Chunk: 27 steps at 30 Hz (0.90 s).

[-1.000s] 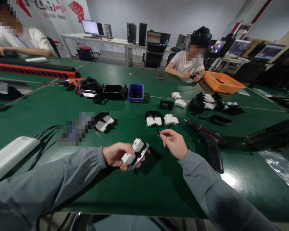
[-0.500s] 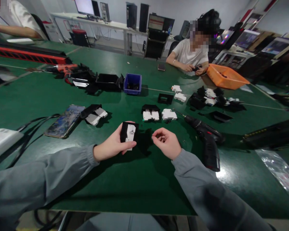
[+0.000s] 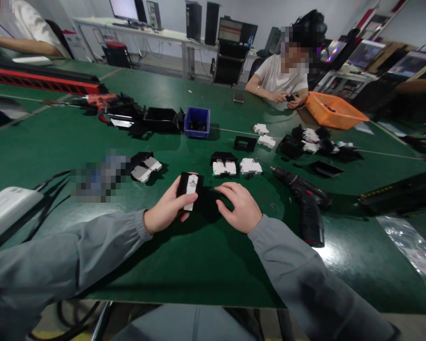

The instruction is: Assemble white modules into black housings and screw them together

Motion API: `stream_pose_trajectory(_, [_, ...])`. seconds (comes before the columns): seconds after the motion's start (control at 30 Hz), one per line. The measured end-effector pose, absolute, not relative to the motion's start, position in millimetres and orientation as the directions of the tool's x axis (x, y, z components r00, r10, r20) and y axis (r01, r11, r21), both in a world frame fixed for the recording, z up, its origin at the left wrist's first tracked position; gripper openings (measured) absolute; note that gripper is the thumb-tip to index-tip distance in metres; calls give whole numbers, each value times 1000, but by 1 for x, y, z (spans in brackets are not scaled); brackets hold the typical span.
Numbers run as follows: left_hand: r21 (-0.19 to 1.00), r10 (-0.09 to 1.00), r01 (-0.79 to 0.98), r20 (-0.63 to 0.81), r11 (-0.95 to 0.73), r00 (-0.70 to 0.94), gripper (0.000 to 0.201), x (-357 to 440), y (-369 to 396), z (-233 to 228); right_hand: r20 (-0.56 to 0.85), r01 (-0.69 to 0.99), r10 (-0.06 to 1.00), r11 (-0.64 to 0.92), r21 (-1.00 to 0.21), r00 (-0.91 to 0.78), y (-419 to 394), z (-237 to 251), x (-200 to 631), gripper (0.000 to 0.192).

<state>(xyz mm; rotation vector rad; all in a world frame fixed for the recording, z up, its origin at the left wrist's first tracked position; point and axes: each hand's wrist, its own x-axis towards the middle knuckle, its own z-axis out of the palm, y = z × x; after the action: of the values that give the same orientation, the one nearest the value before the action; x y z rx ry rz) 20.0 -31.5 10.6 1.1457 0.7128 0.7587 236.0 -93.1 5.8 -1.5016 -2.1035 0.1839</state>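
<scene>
My left hand [image 3: 167,203] grips a black housing [image 3: 182,185] with a white circuit breaker [image 3: 190,192] set in it, thumb pressed on the white face. To its right, my right hand [image 3: 239,206] hovers over the table with thumb and fingers apart and nothing visible between them. Just beyond the hands lie a black cover with two white breakers [image 3: 224,167] and a single white breaker [image 3: 250,166]. Another black piece with white breakers [image 3: 146,168] rests past my left hand.
A black cordless drill [image 3: 307,203] lies to the right, its bit pointing at the breakers. A blue bin [image 3: 197,123] and an orange basket [image 3: 335,111] stand farther back. A pile of black and white parts [image 3: 310,142] sits back right. Across the table, a person [image 3: 280,80] handles something small.
My right hand has opened from a closed pinch and shifted slightly left. My left hand still holds the black housing, which has moved slightly up in view.
</scene>
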Motion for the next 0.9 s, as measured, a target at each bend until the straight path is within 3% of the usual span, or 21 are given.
stream_pose_trajectory(0.13, [946, 941, -286, -53, 156, 336, 39, 23, -29, 6, 311, 830, 876, 462, -314, -370, -86, 4, 219, 44])
stream_pose_trajectory(0.4, [929, 931, -291, -119, 227, 346, 32, 23, -25, 8, 272, 866, 925, 354, -353, -267, -88, -4, 232, 27])
stream_pose_trajectory(0.63, [863, 904, -395, -143, 313, 404, 36, 20, -16, 6, 353, 907, 926, 258, -332, -135, -94, 2, 233, 40])
stream_pose_trajectory(0.77, [901, 909, -317, -165, 297, 384, 44, 22, -16, 6, 326, 917, 940, 215, -335, -101, -93, 0, 238, 14])
stream_pose_trajectory(0.9, [987, 898, -117, -52, 114, 438, 68, 23, -23, 6, 389, 836, 913, 306, -455, -122, -91, 0, 241, 5])
